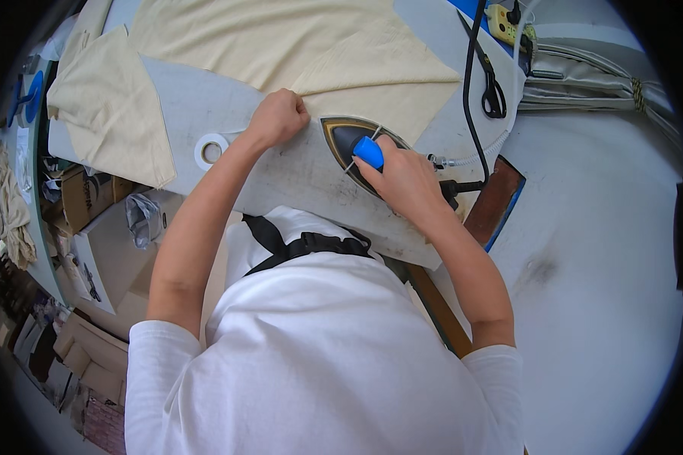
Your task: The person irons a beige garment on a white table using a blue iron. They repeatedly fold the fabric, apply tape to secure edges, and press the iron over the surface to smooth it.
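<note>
A large cream fabric piece (250, 40) lies over the far part of the pressing table (205, 91), with a fold running across its right side. My left hand (280, 118) pinches the near edge of this fabric, its fingers curled and partly hidden. In my right hand (407, 176) is the blue handle of a steam iron (341, 139). The iron's pointed tip faces up and left, just short of the fabric's near edge. Left of my left wrist lies a roll of white tape (209, 151), a strip of it running toward that hand.
Black-handled scissors (493, 94) lie at the table's right end, beside the iron's black cord (467, 85) and clear hose (489, 147). Behind them is a yellow power strip (503, 24). A reddish-brown board (495, 199) sits right of the iron. Cardboard boxes (88, 196) stand below left.
</note>
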Tool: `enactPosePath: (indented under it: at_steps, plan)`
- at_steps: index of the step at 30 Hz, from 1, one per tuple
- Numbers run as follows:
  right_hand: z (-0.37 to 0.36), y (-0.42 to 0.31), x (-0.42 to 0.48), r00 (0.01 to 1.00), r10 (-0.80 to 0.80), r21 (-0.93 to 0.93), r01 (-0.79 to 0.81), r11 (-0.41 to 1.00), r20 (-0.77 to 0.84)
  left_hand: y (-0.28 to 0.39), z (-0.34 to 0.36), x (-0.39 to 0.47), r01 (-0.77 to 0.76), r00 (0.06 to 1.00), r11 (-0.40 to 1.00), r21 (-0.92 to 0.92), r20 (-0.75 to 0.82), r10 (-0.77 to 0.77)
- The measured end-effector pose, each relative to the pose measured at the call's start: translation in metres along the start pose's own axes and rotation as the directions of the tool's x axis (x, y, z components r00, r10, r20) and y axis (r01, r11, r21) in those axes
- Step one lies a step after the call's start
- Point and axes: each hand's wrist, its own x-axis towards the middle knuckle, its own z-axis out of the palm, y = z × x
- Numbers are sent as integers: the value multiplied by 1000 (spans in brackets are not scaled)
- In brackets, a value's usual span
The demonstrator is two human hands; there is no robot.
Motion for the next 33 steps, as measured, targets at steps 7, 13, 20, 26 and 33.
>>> enactPosePath:
  at_steps: [7,13,20,26,33]
  plan:
    - [3,-5,2,1000,21,-18,-22,1000,-22,-2,5,-1,-83,997,994,-74,-2,83]
    - [5,-5,3,999,24,-24,-25,999,-22,1,13,2,-45,998,996,-76,47,49]
    - [5,-6,5,1000,9,-15,-10,1000,-30,-9,-18,-32,12,995,917,-398,-89,-51]
    - [1,-31,22,1000,-26,-6,26,1000,11,-33,-40,-60,38,925,999,-21,-377,-43]
    - [0,-31,24,999,-50,-12,50,999,16,-53,-22,-76,-50,879,998,47,-472,66]
